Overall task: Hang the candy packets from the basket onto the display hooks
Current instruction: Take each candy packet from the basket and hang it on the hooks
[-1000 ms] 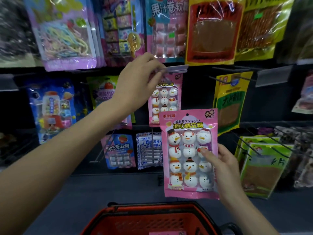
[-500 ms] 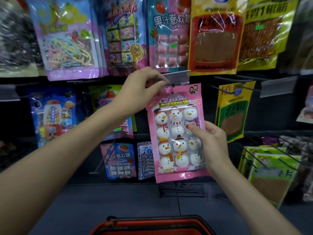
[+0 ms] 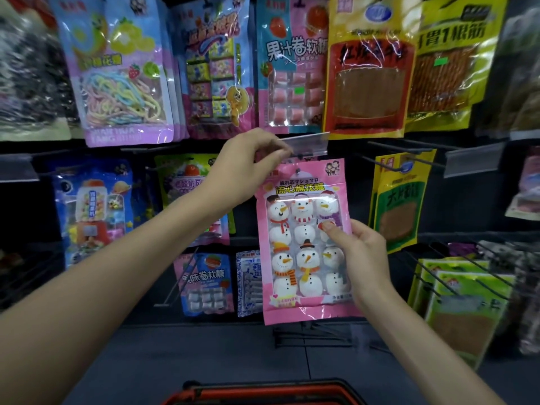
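My right hand (image 3: 361,258) grips the snowman packet (image 3: 302,244) by its right edge, thumb pressed on the front film and fingers curled behind. The packet stands upright, its long axis vertical and its face towards me, in front of the middle row of the display and well above the basket (image 3: 263,394), whose red rim shows at the bottom of my view.

My left hand (image 3: 251,168) is up and to the left of the packet's top edge. Its fingertips pinch the clear price-tag flap (image 3: 305,144) and tip it upward.

What matters is the hang hole (image 3: 298,171). It sits near the top of the packet, just below the lifted flap and just right of my left fingers. I cannot see the tip of the hook; I take it to lie behind the flap or the packet's header, so I cannot tell whether the hole is already threaded.

My left hand is much nearer the hole than my right, which holds the packet low on its side. I judge the push onto the hook must come from my right hand, straight back towards the display, with the hole kept level with the hook's tip. With such a low grip, the limp top could fold and miss.
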`<state>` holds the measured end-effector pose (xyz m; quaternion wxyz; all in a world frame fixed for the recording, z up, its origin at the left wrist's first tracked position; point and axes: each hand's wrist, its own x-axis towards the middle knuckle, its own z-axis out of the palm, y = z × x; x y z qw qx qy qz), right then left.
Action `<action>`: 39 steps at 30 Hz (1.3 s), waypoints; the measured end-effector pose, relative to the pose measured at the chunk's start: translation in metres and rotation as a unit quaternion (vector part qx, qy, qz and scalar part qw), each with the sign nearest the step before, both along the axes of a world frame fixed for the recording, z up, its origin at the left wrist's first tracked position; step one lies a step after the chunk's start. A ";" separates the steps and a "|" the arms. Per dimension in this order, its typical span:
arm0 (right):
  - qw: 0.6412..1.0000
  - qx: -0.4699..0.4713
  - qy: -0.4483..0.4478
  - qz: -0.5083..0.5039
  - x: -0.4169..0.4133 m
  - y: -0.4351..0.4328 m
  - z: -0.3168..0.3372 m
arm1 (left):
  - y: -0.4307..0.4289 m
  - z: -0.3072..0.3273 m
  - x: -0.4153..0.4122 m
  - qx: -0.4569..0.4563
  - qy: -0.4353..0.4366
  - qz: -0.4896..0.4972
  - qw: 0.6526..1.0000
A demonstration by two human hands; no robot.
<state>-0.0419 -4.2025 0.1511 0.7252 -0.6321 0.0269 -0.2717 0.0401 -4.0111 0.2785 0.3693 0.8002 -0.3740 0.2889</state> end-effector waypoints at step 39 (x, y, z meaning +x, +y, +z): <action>0.999 0.008 0.041 -0.015 0.073 -0.003 0.004 | -0.009 -0.159 0.047 -0.335 0.268 -0.036 0.903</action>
